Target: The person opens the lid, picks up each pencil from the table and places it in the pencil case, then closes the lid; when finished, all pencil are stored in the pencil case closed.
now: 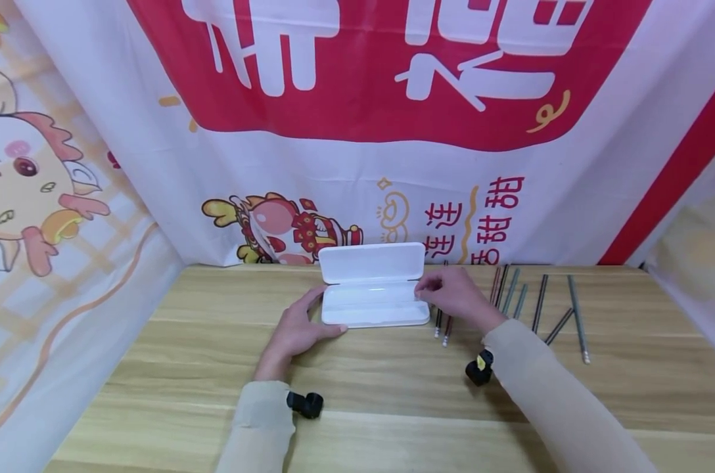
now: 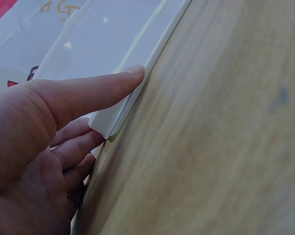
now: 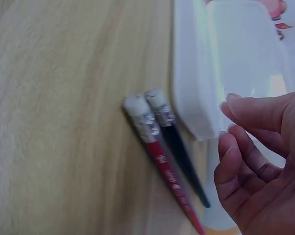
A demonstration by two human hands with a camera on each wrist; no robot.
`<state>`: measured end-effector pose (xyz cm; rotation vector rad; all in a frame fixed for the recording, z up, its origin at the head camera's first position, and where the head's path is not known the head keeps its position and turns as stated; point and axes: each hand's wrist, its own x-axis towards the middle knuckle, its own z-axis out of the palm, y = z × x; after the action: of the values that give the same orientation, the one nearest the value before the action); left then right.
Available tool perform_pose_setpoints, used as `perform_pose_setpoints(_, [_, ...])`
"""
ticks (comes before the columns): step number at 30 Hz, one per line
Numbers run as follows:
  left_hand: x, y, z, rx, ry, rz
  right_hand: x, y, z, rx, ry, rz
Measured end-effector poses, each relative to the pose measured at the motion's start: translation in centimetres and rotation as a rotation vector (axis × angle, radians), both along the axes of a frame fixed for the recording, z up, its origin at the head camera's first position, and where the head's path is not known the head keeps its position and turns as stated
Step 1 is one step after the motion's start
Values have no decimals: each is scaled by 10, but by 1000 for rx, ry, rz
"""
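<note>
A white pencil case (image 1: 375,315) lies on the table with its lid (image 1: 372,263) raised at the back. My left hand (image 1: 298,328) grips the case's left end; the left wrist view has the thumb (image 2: 98,93) along the front rim and the fingertips at the end corner. Over the right end is my right hand (image 1: 452,292), fingers loosely bent. Nothing shows between its thumb (image 3: 255,110) and fingers. Beside that end lie a red pencil (image 3: 162,161) and a dark pencil (image 3: 177,142), their white eraser ends toward me. In the head view the right hand partly covers them.
Several more pencils lie on the wooden table (image 1: 393,387) to the right, among them a grey-green pencil (image 1: 577,315), a black pencil (image 1: 539,302) and a short dark pencil (image 1: 559,326). A printed cloth (image 1: 263,171) hangs right behind the case.
</note>
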<state>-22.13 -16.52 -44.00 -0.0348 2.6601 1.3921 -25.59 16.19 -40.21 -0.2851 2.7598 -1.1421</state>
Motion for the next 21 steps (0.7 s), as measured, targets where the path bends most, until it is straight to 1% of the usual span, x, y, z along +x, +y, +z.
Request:
perform_pose_setpoints(3, [0, 0, 0, -5, -4, 2, 9, 9, 8, -5, 51, -2])
perform_pose_setpoints(5, [0, 0, 0, -8, -3, 1, 17, 18, 12, -8, 68, -14])
perform_pose_setpoints(9, [1, 0, 0, -8, 0, 2, 33, 37, 19, -20, 66, -41])
perform_pose_setpoints(11, [1, -1, 0, -12, -5, 2, 41, 47, 20, -19, 64, -55])
perform_pose_setpoints(15, [1, -3, 0, -17, -8, 11, 60, 69, 16, -37, 53, -104])
perform_pose_setpoints(18, [1, -2, 0, -10, -4, 4, 73, 88, 9, -68, 24, -176])
perform_pose_setpoints(21, [2, -3, 0, -5, 0, 2, 83, 109, 0, -90, -4, -234])
